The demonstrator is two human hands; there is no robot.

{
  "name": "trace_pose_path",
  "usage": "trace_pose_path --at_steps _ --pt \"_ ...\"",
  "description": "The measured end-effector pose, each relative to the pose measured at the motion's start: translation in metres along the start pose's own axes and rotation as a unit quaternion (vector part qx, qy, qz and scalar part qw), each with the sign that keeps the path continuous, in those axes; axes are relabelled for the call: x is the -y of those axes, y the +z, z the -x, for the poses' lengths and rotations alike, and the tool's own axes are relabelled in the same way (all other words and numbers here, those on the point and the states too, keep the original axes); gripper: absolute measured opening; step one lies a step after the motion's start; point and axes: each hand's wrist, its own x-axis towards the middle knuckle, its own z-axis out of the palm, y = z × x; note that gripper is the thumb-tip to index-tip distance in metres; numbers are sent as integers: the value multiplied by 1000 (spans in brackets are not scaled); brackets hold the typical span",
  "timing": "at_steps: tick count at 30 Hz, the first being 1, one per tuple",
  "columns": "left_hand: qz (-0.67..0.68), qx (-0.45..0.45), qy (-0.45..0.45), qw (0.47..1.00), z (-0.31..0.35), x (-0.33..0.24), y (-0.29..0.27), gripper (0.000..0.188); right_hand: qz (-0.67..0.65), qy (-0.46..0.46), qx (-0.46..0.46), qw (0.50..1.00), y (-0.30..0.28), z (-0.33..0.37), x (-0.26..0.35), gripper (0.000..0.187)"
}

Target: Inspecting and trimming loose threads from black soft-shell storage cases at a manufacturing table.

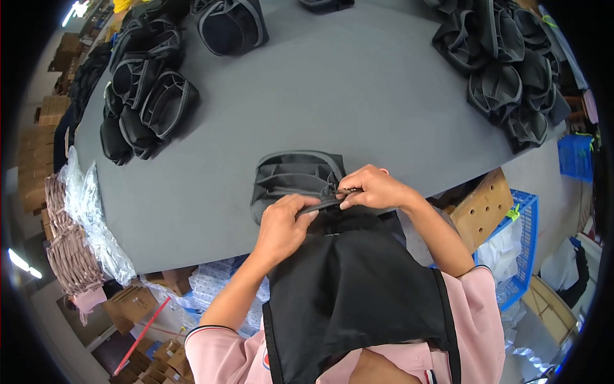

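A black fabric pouch [297, 168] with grey-edged inner pockets sits at the table's near edge, its opening facing up. My left hand [281, 224] pinches the pouch's near rim between thumb and fingers. Just to the right, my right hand [374, 189] is closed at the same rim, fingers pinched together. A small, thin dark thing shows at its fingertips; I cannot make out whether it is a tool or part of the pouch. The pouch's near side is partly hidden by my hands and the black apron [358, 275].
Similar black pouches are heaped on the grey table [320, 96] at the far left [150, 89] and far right [505, 70]. Another pouch [231, 25] stands at the back. Right of me are a blue crate [526, 237] and a board with holes [483, 208]. Clear plastic wrapping [89, 211] hangs at the left edge.
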Motion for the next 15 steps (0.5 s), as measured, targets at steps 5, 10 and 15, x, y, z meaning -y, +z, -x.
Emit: trace_pose_path --at_steps 5,10,15 --pt "392 282 -213 849 -3 18 -8 14 -143 -73 13 987 14 14 -12 13" --pt "573 177 -145 787 -12 24 30 25 -199 114 -350 908 42 16 13 19" --pt "556 148 -143 806 -11 16 37 27 19 77 -412 908 49 62 32 24"
